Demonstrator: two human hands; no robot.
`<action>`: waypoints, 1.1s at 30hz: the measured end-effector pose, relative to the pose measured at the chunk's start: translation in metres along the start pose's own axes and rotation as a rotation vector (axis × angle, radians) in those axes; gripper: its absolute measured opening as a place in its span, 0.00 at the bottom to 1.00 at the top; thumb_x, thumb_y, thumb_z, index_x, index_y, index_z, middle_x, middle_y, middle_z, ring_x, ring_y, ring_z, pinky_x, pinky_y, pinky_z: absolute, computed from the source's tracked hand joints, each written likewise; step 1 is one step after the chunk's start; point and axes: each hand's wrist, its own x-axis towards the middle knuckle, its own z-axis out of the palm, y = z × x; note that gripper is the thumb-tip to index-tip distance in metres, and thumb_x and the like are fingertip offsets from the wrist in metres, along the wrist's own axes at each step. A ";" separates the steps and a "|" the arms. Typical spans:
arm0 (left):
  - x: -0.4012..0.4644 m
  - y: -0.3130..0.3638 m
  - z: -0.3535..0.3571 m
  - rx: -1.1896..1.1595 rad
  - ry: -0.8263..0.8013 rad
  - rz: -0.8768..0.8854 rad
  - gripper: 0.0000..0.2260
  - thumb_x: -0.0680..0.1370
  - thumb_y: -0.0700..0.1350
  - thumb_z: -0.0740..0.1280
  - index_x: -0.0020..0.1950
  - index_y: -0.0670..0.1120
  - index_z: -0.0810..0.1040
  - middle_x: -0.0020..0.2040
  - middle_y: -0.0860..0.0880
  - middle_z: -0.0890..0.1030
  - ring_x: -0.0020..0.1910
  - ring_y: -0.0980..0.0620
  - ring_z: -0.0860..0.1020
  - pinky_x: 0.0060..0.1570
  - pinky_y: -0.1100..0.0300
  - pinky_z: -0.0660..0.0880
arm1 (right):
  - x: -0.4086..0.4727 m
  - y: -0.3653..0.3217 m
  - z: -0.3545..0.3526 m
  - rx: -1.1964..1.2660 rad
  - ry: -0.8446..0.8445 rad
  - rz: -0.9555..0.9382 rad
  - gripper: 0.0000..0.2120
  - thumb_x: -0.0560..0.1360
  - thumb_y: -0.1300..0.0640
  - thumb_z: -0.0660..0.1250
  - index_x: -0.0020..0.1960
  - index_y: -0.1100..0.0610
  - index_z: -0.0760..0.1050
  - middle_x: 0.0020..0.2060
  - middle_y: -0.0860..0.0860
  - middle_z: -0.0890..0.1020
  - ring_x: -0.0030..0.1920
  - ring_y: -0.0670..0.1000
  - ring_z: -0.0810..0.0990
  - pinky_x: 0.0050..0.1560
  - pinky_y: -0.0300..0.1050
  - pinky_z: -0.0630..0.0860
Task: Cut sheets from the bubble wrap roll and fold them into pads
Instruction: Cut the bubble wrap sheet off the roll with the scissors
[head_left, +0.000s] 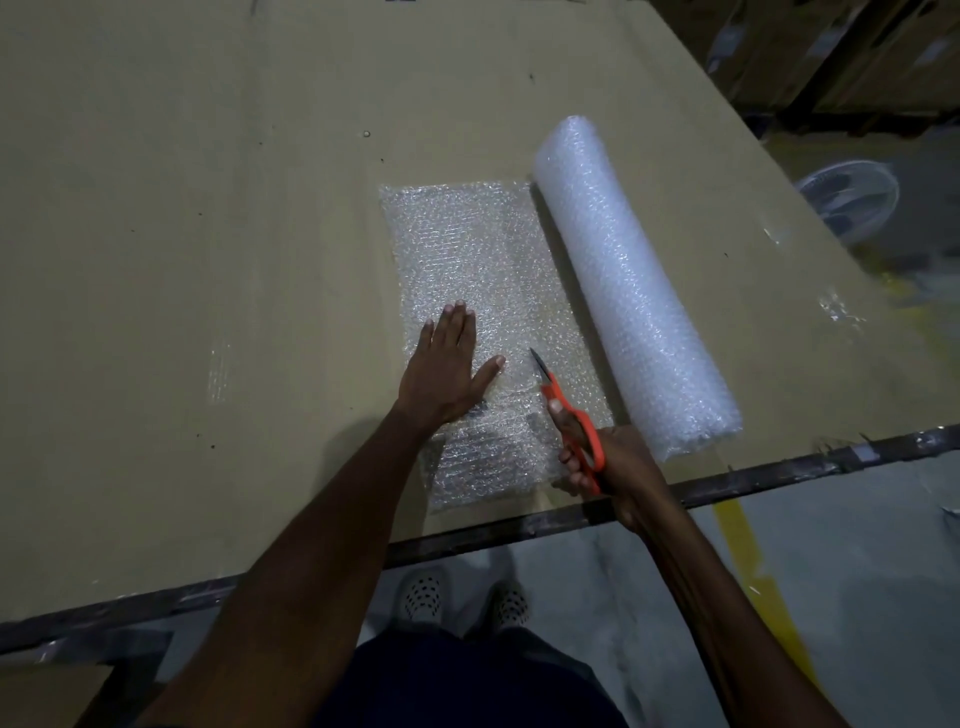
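A thick bubble wrap roll (631, 283) lies on the cardboard-covered table (208, 208), running from the far middle to the near right. An unrolled sheet (467, 249) spreads flat to its left. My left hand (449, 366) presses flat on the sheet's near part, fingers straight. My right hand (597, 457) grips orange-handled scissors (569, 415) near the table's front edge. The blades point away from me and lie on the sheet a little left of the roll.
The table's dark metal front edge (519, 525) runs across below the sheet. A round fan (852, 202) and stacked cartons (831, 52) stand beyond the table's right side. A yellow floor line (748, 561) and my shoes (462, 597) are below.
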 end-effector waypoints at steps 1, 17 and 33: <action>0.000 0.000 0.000 -0.001 0.003 0.000 0.37 0.82 0.64 0.46 0.81 0.39 0.49 0.81 0.40 0.48 0.80 0.45 0.45 0.78 0.46 0.44 | 0.000 0.002 -0.001 0.007 -0.006 -0.003 0.23 0.69 0.44 0.78 0.39 0.64 0.77 0.28 0.57 0.76 0.21 0.49 0.69 0.21 0.36 0.67; -0.001 -0.001 0.001 -0.025 -0.002 -0.002 0.37 0.81 0.65 0.45 0.81 0.39 0.47 0.81 0.41 0.46 0.80 0.46 0.43 0.78 0.47 0.43 | 0.020 -0.004 0.008 -0.035 -0.019 -0.041 0.32 0.64 0.34 0.77 0.47 0.64 0.84 0.29 0.55 0.77 0.26 0.50 0.73 0.28 0.40 0.71; 0.000 -0.002 0.003 -0.014 0.005 -0.005 0.37 0.82 0.65 0.46 0.81 0.39 0.48 0.81 0.41 0.46 0.80 0.46 0.44 0.78 0.46 0.43 | 0.032 -0.007 0.011 -0.059 -0.029 -0.032 0.25 0.65 0.38 0.78 0.36 0.61 0.78 0.27 0.56 0.77 0.22 0.48 0.71 0.22 0.36 0.67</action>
